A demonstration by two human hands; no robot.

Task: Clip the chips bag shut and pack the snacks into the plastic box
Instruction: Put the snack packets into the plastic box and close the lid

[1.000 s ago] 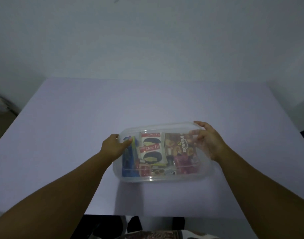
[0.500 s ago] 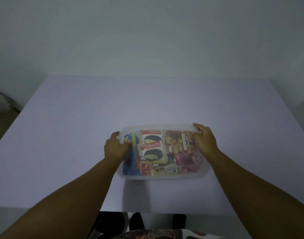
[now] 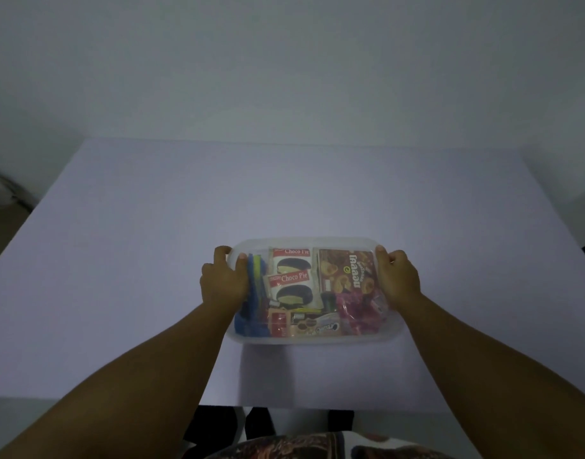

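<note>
I read "Choco Pie" on 2 white packets [image 3: 290, 282] inside the plastic box [image 3: 314, 339]. Thai lettering on the brown cookie pack [image 3: 346, 276] reads sideways; other labels blur.

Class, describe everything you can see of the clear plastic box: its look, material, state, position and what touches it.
The plastic box is a translucent, rounded rectangular tub with a clear lid lying on top. It sits flat on the white table, near the front edge. Snack packets show through it, among them two Choco Pie packs and a brown biscuit pack. The left hand grips its left end and the right hand its right end.
</note>
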